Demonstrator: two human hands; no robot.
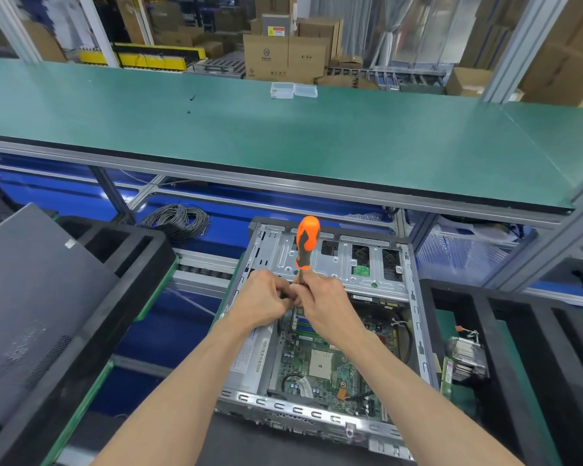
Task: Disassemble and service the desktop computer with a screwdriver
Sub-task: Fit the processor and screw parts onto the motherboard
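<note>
An open desktop computer case (414,297) lies in front of me with its green motherboard (320,364) exposed and a metal drive cage (350,264) at its far end. Both hands meet over the case near the cage. My right hand (327,307) holds the shaft of a screwdriver (307,240) whose orange and grey handle sticks up above the fingers. My left hand (263,297) has its fingers curled against the right hand, pinching something small that I cannot make out. The screwdriver tip is hidden behind the hands.
A grey side panel (31,297) lies on a black foam tray (128,264) at left. Another black tray (519,348) at right holds a heatsink (465,358). A cable coil (179,220) lies behind. The green shelf (283,136) above carries two clear plastic boxes (293,90).
</note>
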